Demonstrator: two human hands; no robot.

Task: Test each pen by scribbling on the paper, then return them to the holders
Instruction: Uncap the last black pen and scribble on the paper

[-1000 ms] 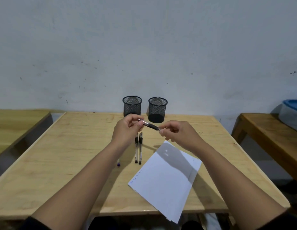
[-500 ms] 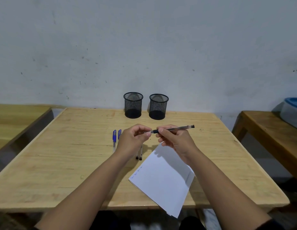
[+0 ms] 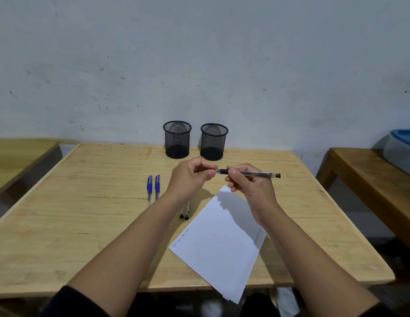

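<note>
Both hands (image 3: 222, 179) pinch one pen (image 3: 252, 173) above paper (image 3: 220, 245).

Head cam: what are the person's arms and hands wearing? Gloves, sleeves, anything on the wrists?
Both hands are bare: no gloves on the left hand or the right hand, and no rings, watch or bands show on fingers or wrists. The forearms are uncovered. Dark, black-looking sleeves appear only at the bottom edge, pushed up near the elbows: left sleeve, right sleeve. No markings visible on them.

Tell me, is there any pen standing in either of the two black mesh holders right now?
No: both mesh holders stand empty by the wall, while four pens lie on the table and one is held.
</note>
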